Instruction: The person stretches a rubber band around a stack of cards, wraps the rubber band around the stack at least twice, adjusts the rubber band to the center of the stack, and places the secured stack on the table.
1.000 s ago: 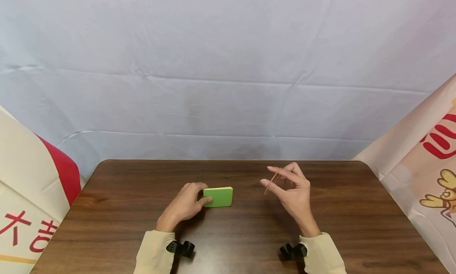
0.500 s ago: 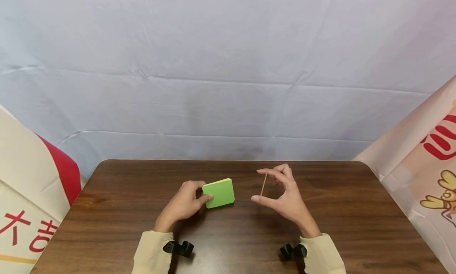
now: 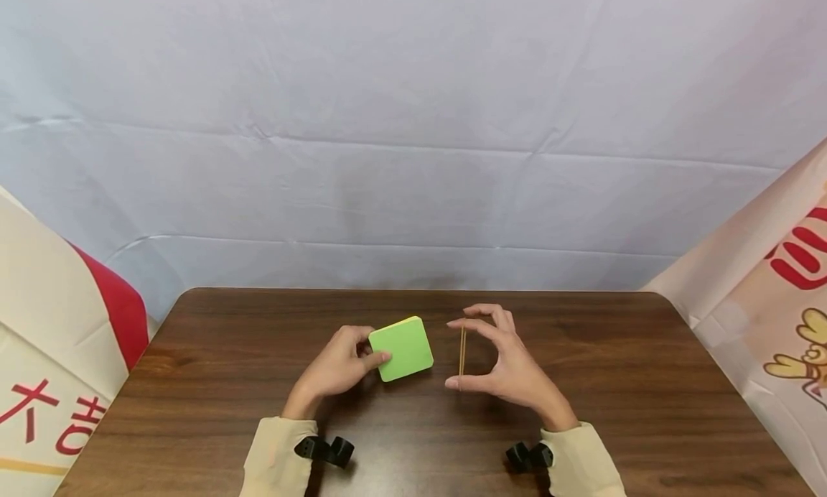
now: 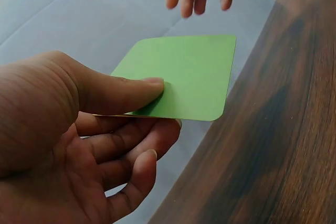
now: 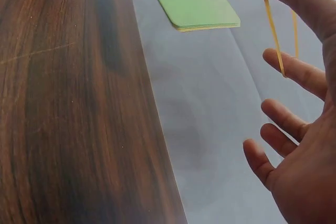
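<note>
My left hand (image 3: 339,366) pinches a stack of green and yellow square cards (image 3: 408,350), thumb flat on the green top face and fingers beneath. The left wrist view shows the green face (image 4: 199,72) tilted, held above the table. Around the spread thumb and index finger of my right hand (image 3: 517,368) loops a thin tan rubber band (image 3: 462,353), stretched upright. It stands just right of the stack, apart from it. In the right wrist view the band (image 5: 272,24) spans the two digits, while the other fingers are extended and hold nothing.
Both hands are over a dark brown wooden table (image 3: 213,382). Its far edge meets a pale hanging cloth (image 3: 413,159). Printed cloths hang at the left (image 3: 39,339) and right (image 3: 775,324). Each wrist wears a black camera strap.
The right hand has moved left toward the cards, and its thumb and index finger have spread, stretching the rubber band. The left hand has tilted the stack so more of its green face shows.
</note>
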The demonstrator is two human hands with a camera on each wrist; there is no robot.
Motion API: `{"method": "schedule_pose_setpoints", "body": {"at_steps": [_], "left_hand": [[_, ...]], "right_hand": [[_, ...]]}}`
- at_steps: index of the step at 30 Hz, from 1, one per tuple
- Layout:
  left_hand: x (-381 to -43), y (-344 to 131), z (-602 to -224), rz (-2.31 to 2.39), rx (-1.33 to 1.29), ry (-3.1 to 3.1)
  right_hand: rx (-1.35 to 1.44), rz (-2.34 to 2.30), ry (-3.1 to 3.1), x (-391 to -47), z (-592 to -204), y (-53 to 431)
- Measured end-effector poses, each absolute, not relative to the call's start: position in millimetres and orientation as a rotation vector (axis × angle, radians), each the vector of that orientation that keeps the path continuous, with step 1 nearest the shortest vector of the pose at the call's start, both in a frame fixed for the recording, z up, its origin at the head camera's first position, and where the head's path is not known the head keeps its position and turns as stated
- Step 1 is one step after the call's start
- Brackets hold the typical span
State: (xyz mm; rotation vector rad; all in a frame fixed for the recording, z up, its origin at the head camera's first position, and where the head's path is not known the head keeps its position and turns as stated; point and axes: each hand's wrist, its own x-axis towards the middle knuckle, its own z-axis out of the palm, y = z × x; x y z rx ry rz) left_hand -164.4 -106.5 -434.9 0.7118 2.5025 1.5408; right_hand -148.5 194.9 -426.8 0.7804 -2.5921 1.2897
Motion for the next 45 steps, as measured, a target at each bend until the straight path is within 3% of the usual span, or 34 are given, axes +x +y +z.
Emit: {"method": "schedule_pose_setpoints", "body": {"at_steps": [45], "left_hand": [[-159,-87,-430,1.863,0.489,1.778]], "right_hand": [[0.878,1.299,-2.629,-144,-429,184]]}}
